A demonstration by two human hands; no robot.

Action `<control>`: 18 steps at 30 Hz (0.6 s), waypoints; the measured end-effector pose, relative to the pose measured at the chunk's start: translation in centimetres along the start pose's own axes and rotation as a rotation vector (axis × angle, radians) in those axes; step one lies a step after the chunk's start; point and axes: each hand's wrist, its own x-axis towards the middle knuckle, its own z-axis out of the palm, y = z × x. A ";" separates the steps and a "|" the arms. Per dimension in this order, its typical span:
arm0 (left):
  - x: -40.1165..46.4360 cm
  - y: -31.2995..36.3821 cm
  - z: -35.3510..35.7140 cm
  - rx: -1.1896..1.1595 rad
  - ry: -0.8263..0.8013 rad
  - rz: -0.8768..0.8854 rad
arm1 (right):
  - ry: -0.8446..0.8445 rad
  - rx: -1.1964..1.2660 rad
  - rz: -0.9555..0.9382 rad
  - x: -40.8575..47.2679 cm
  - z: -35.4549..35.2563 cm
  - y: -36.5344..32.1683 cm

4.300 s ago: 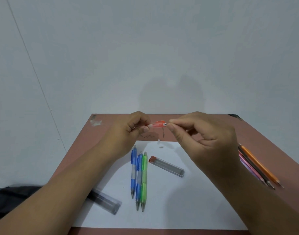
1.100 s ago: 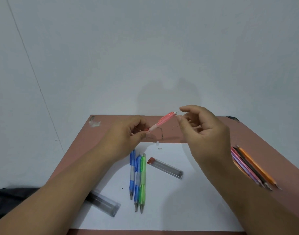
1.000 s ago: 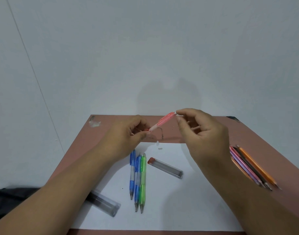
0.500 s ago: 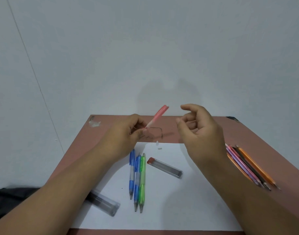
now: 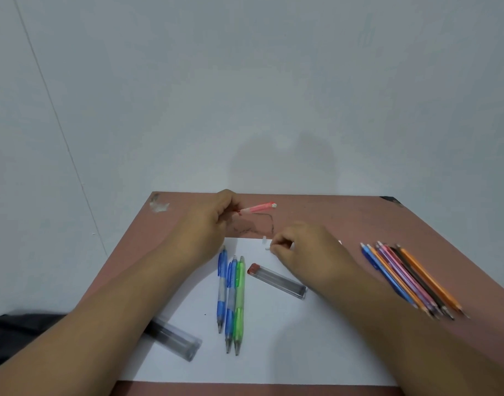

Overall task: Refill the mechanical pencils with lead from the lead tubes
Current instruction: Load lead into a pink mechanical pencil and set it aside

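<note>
My left hand (image 5: 208, 221) grips a red mechanical pencil (image 5: 258, 208) above the table's far side, its open rear end pointing right. My right hand (image 5: 305, 250) is down on the white paper (image 5: 288, 344), its fingertips pinching a small white piece (image 5: 267, 248), probably the pencil's eraser or cap. A second white piece (image 5: 264, 240) lies just beyond it. Two blue pencils (image 5: 222, 290) and a green pencil (image 5: 240, 301) lie side by side on the paper. A lead tube with a red cap (image 5: 276, 280) lies to their right. Another lead tube (image 5: 173, 341) lies under my left forearm.
A row of several thin coloured pencils (image 5: 410, 278) lies on the brown table (image 5: 359, 218) at the right. A black object (image 5: 13, 332) sits off the table's left edge. A grey wall rises directly behind the table.
My right hand has dropped from beside the red pencil's end to the paper and closed on the small white piece. My left hand tilted the red pencil flatter.
</note>
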 end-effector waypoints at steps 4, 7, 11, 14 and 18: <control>0.1 -0.1 0.1 0.033 0.004 0.016 | 0.007 -0.035 0.007 -0.1 0.1 -0.1; 0.0 -0.2 0.1 0.043 0.007 0.021 | 0.011 0.000 0.005 -0.1 0.1 -0.2; 0.0 -0.1 0.0 0.034 0.013 0.050 | -0.019 0.014 -0.010 0.0 0.0 -0.4; -0.1 0.0 0.0 0.013 0.017 0.042 | -0.008 -0.013 -0.025 0.0 0.2 -0.5; 0.0 -0.3 0.0 0.027 0.014 0.014 | 0.173 0.153 -0.066 -0.4 -0.6 -0.6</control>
